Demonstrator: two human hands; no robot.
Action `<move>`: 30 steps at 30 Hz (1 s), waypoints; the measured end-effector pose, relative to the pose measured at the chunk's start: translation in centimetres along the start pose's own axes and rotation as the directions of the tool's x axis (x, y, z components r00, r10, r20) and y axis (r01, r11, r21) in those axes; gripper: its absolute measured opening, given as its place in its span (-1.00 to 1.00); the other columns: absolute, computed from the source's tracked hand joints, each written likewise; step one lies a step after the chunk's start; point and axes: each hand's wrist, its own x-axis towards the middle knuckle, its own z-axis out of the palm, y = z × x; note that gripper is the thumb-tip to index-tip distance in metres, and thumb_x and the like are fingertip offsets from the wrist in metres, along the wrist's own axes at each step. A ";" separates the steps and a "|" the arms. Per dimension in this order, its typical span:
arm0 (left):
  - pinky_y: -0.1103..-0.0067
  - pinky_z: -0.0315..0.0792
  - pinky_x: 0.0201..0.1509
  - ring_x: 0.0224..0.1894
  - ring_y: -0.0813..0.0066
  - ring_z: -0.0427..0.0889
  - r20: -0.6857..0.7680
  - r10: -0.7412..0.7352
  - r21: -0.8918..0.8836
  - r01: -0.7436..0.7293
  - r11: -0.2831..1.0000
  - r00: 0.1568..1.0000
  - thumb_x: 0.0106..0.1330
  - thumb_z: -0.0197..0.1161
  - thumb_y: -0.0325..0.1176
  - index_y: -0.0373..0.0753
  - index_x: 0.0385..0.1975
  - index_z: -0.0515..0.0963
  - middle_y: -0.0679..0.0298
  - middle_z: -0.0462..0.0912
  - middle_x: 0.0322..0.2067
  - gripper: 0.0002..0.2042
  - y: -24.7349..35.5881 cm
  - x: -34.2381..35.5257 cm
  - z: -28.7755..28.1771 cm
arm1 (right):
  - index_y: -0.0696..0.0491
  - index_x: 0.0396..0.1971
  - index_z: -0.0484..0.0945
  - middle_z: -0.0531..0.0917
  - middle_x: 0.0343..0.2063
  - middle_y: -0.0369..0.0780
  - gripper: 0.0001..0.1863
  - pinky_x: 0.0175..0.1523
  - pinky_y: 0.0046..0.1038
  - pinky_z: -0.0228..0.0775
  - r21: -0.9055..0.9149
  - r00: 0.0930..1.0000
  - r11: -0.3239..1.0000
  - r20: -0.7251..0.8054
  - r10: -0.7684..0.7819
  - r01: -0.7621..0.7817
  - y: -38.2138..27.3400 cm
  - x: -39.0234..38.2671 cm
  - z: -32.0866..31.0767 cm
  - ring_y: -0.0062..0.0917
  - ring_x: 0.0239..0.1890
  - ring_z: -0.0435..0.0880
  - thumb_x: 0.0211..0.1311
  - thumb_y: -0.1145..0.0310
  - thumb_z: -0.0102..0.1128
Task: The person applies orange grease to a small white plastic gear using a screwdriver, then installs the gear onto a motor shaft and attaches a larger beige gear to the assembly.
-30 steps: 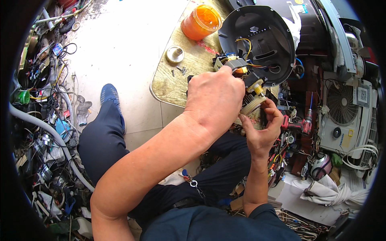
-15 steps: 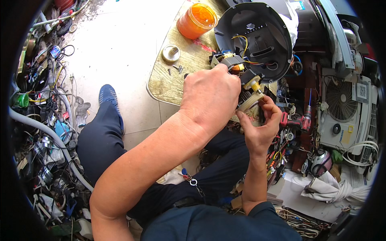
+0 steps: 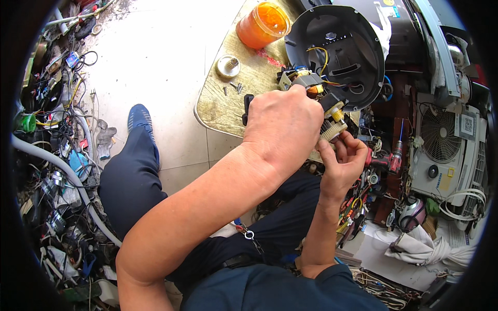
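My left hand (image 3: 284,122) is closed in a fist, its back toward me, over a motor and gear assembly (image 3: 309,84). A black end (image 3: 248,109) sticks out on its left side; the rest of what it grips is hidden. With thumb and fingertips, my right hand (image 3: 342,161) pinches the rim of a cream toothed gear (image 3: 333,130) on the assembly. A smaller yellowish gear (image 3: 336,113) sits just above it. Behind the assembly stands a round black housing (image 3: 337,57), joined by thin yellow and red wires (image 3: 326,61).
On the worn wooden board (image 3: 218,106) stand an orange grease jar (image 3: 263,26), a loose white gear (image 3: 228,66) and several small screws (image 3: 236,88). A red drill (image 3: 386,160) lies at right near a white fan unit (image 3: 441,129). Cables and scrap (image 3: 62,181) crowd the left floor.
Board, jar and housing have shifted slightly right in view, together with both hands. A black end now shows left of my left fist. My right hand stays at the cream gear.
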 end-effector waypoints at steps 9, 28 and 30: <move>0.25 0.67 -0.21 -0.33 0.11 0.81 0.003 -0.003 0.006 0.003 1.000 1.000 0.44 0.38 -0.27 -0.19 -0.35 0.78 0.19 0.73 -0.38 -0.83 -0.2 0.0 0.2 | 0.13 -0.05 0.30 0.57 0.25 0.10 -0.33 0.32 -0.34 0.57 -0.176 0.973 0.957 0.049 -0.227 0.232 1.2 -0.2 -0.1 -0.32 0.19 0.69 0.03 0.54 0.72; 0.23 0.67 -0.07 -0.20 0.02 0.82 0.029 -0.042 -0.114 0.045 0.992 0.999 0.37 0.45 -0.31 -0.28 -0.19 0.82 0.11 0.80 -0.26 -0.82 0.2 0.5 -0.4 | 0.13 -0.10 0.40 0.64 0.25 0.15 -0.36 0.25 -0.26 0.61 -0.415 0.905 0.805 0.183 -0.383 0.425 -0.4 0.3 -1.0 -0.13 0.17 0.77 -0.05 0.50 0.75; 0.23 0.67 -0.07 -0.20 0.01 0.82 0.033 -0.044 -0.128 0.048 0.991 0.998 0.37 0.45 -0.31 -0.29 -0.19 0.82 0.10 0.80 -0.26 -0.82 0.2 0.6 -0.5 | 0.13 -0.08 0.39 0.63 0.24 0.14 -0.35 0.27 -0.26 0.59 -0.392 0.923 0.835 0.165 -0.348 0.385 -0.2 0.4 -1.1 -0.15 0.19 0.76 -0.05 0.50 0.75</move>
